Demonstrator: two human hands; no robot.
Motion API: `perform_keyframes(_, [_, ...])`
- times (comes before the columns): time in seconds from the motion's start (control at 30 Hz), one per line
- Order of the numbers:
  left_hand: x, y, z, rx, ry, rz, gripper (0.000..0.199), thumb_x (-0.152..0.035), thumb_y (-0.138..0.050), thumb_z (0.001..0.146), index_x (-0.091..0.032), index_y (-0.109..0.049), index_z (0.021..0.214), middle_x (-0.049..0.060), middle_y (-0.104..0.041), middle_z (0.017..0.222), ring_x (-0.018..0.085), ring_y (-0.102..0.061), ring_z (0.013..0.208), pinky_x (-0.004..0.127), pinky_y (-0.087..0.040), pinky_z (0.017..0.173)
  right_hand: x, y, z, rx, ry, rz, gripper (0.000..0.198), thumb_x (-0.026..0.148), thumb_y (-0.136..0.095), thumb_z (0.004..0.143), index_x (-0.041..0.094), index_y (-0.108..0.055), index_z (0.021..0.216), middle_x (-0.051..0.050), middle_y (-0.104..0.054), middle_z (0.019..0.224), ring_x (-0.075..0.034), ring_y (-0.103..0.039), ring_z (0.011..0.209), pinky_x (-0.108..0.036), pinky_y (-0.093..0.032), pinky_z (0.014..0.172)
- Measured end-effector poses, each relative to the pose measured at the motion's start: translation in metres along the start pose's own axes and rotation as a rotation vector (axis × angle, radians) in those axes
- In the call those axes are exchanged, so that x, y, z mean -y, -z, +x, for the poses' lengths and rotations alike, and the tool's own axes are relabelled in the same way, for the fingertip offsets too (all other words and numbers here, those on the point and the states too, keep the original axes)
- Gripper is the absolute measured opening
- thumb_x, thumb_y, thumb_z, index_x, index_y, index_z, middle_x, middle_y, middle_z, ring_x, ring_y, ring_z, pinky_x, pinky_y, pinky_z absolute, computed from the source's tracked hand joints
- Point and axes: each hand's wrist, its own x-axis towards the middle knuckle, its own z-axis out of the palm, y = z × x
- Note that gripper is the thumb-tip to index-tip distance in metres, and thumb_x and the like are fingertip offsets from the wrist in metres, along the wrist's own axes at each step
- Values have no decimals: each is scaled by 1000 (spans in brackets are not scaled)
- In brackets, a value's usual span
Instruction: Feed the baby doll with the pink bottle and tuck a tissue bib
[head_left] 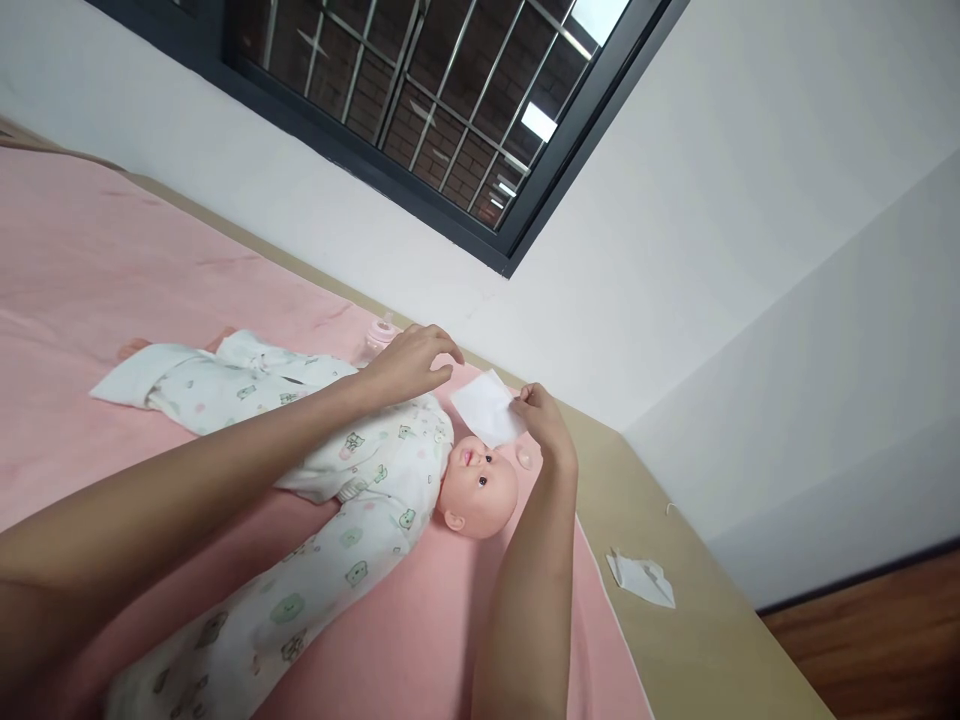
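Note:
A baby doll (480, 490) in a white printed sleepsuit (382, 460) lies on its back, its head toward the right. Just beyond the head, my right hand (544, 415) pinches the edge of a white tissue (487, 405), which hangs spread out near the doll's face. My left hand (412, 362) reaches across the doll's chest, fingers apart and curved, close to the tissue but not touching it. My left forearm covers part of the doll's body. Behind my left hand stands a pink baby bottle (380, 332), partly hidden.
A pink blanket (150, 240) covers most of the wooden surface (637, 490). A crumpled tissue (643, 578) lies on the bare wood at the right. Beside the doll's head is a small clear item (524, 457). A white wall (570, 330) and barred window (420, 110) bound the far side.

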Motion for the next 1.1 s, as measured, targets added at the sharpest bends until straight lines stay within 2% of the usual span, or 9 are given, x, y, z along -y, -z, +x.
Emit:
perform_keyframes(0.07, [-1, 0, 0, 2, 8, -8, 32, -26, -47, 83, -19, -69, 104, 9, -61, 117, 27, -51, 116, 45, -35, 105, -16, 4, 5, 40, -58, 49, 11, 21, -51, 65, 22, -41, 69, 5, -45, 62, -11, -39, 59, -25, -27, 59])
perform_keyframes(0.17, [-1, 0, -1, 3, 14, -12, 31, -26, -47, 83, -19, -70, 102, 9, -61, 117, 27, -51, 115, 45, -36, 105, -34, 9, 8, 77, -120, 135, 8, 23, -52, 60, 20, -51, 67, 3, -52, 63, -11, -42, 59, -25, -28, 59])
perform_keyframes(0.33, [2, -1, 0, 8, 30, 12, 31, -28, -47, 82, -22, -71, 100, 7, -62, 115, 27, -53, 114, 44, -36, 105, -52, 15, 9, -22, -213, 144, 24, 26, -51, 57, 17, -68, 72, -1, -60, 66, -13, -47, 62, -26, -31, 59])
perform_keyframes(0.5, [7, 4, 2, -9, 42, 22, 31, -26, -46, 80, -21, -71, 97, 7, -64, 112, 26, -56, 111, 43, -37, 104, -55, 14, 19, -150, -109, 197, 37, 30, -54, 61, 16, -73, 89, -3, -67, 78, -15, -53, 69, -27, -37, 63])
perform_keyframes(0.67, [20, 14, 7, -42, 82, 4, 30, -27, -46, 79, -22, -71, 96, 6, -66, 110, 25, -58, 108, 41, -40, 102, -50, 6, 50, -136, 23, 286, 47, 34, -61, 63, 15, -71, 105, -5, -71, 93, -17, -59, 82, -30, -43, 77])
perform_keyframes(0.77, [27, 20, 9, -70, 90, -14, 29, -27, -47, 79, -22, -71, 94, 5, -68, 108, 23, -59, 107, 39, -41, 101, -57, 1, 66, -122, 2, 300, 49, 30, -63, 62, 17, -71, 108, -7, -70, 110, -20, -61, 97, -32, -43, 87])
perform_keyframes(0.83, [29, 24, 9, -81, 108, -15, 29, -27, -47, 78, -22, -72, 94, 5, -68, 108, 23, -59, 106, 39, -42, 99, -69, -1, 71, -125, -77, 288, 47, 26, -64, 61, 20, -72, 106, -7, -67, 121, -22, -59, 108, -33, -43, 93])
perform_keyframes(0.93, [32, 28, 9, -75, 135, -13, 31, -27, -48, 78, -23, -72, 95, 5, -67, 108, 24, -60, 103, 39, -44, 96, -89, -5, 69, -114, -184, 260, 38, 21, -66, 58, 19, -75, 94, -9, -67, 120, -26, -58, 115, -37, -43, 97])
perform_keyframes(1.1, [34, 36, 10, -78, 149, 4, 32, -29, -48, 79, -24, -73, 98, 4, -67, 110, 26, -59, 107, 40, -45, 96, -106, -7, 60, -101, -227, 245, 26, 18, -69, 55, 17, -75, 81, -12, -67, 120, -30, -57, 118, -42, -40, 103])
